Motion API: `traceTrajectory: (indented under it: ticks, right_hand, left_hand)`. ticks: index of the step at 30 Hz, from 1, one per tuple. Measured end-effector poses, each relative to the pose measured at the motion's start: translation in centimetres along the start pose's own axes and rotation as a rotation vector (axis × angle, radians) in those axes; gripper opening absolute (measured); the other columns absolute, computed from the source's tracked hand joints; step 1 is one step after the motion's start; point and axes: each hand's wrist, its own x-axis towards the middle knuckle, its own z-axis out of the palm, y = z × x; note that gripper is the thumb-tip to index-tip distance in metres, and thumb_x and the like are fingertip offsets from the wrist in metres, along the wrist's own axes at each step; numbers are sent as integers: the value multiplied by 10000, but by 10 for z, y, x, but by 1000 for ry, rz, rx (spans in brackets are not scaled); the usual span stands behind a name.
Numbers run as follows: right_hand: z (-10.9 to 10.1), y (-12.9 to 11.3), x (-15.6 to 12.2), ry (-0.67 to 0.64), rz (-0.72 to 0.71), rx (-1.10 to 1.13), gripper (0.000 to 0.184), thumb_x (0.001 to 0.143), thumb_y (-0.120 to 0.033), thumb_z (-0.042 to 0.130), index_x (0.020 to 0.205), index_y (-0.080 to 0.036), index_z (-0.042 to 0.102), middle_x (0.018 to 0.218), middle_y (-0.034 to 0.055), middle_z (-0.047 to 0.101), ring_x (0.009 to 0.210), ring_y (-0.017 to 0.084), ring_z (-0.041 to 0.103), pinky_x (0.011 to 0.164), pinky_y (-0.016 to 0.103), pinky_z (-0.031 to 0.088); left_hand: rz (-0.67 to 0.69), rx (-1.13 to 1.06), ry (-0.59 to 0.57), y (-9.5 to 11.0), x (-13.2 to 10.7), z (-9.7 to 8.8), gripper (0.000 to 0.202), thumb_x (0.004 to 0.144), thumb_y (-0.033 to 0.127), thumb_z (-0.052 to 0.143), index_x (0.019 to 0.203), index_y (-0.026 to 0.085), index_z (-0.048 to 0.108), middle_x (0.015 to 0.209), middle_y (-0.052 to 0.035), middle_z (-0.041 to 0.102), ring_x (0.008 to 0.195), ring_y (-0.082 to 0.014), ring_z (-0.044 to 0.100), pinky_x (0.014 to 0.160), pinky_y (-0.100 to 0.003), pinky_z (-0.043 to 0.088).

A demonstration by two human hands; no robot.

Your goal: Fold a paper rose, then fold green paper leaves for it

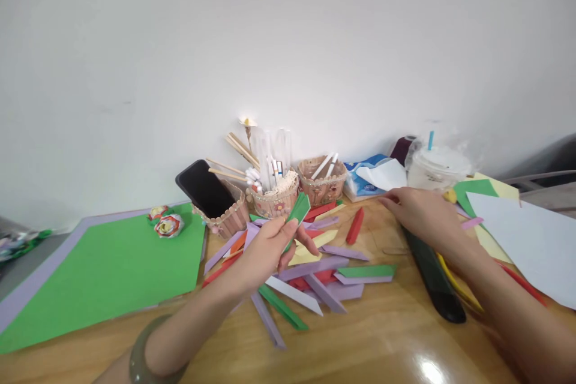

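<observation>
green folded paper [299, 208] juts up from pinching left hand [272, 244]; right hand [418, 211], grip unclear.

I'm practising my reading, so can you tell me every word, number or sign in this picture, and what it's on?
No words, numbers or signs can be read clearly.
Blue and white pack: pale print on its front, too small and blurred to read.
Lidded cup: small dark marks, too blurred to read.
</observation>
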Motion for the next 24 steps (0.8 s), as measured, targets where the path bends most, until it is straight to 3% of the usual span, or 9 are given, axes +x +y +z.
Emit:
traceTrajectory:
  ticks: [4, 5, 6, 8, 9, 13, 18, 24]
  right_hand:
    - [6, -26, -15, -121, -151, 240, 407, 833, -485, 397, 972, -191, 642, 753, 46, 633, 668, 173, 568, 582, 271, 419]
    - [9, -37, -21, -194, -208, 344, 449, 829, -521, 392, 1068, -203, 600, 697, 14, 606, 589, 139, 536, 526, 242, 413]
    - [11, -47, -28, -342, -281, 620, 500, 805, -523, 450, 1153, -176, 542, 703, 9, 582, 551, 119, 501, 483, 227, 394]
    - [15, -65, -39, -570, -347, 1017, 520, 747, -513, 551, 1127, -159, 541, 678, -19, 515, 491, 78, 416, 416, 196, 334]
    - [17, -70, -44, -636, -341, 1106, 455, 739, -487, 581, 1046, -151, 575, 665, -28, 490, 489, 65, 391, 417, 186, 317]
    - [22, -75, -51, -648, -196, 1323, 315, 740, -440, 616, 846, -144, 593, 623, -41, 471, 468, 40, 318, 410, 171, 254]
    - [28, -69, -50, -655, -194, 1413, 285, 731, -421, 638, 716, -142, 579, 594, -25, 503, 469, 47, 336, 412, 178, 243]
    - [32, -73, -50, -707, -127, 1571, 293, 661, -387, 713, 769, -137, 602, 507, -67, 433, 413, 22, 287, 399, 172, 172]
  left_hand:
    - [-40, -28, -41, -8, 3, 2, 328, 823, 462, 413, 714, 158, 470, 565, 40, 452, 401, -50, 287, 401, -207, 218]
    - [-52, -38, -50, -10, 4, 3, 322, 818, 468, 422, 722, 163, 461, 550, 55, 416, 402, -49, 284, 402, -204, 206]
    - [-58, -49, -59, -12, 5, 4, 321, 812, 475, 431, 722, 167, 454, 533, 66, 382, 403, -49, 271, 403, -205, 195]
    - [-57, -61, -84, -14, 6, 7, 335, 794, 494, 459, 708, 171, 445, 519, 74, 341, 414, -51, 248, 408, -209, 175]
    - [-53, -68, -97, -14, 5, 8, 345, 783, 504, 475, 698, 171, 441, 523, 73, 335, 424, -52, 243, 412, -211, 171]
    - [-74, -67, -164, -15, 0, 11, 364, 777, 530, 482, 734, 169, 473, 554, 57, 347, 455, -62, 265, 429, -215, 182]
    - [-68, -73, -182, -20, -4, 11, 297, 791, 478, 503, 776, 182, 529, 573, 37, 381, 468, -76, 295, 426, -219, 192]
    - [-119, -387, -428, -20, -1, 13, 292, 825, 431, 486, 704, 167, 460, 500, 87, 229, 398, -40, 156, 390, -206, 94]
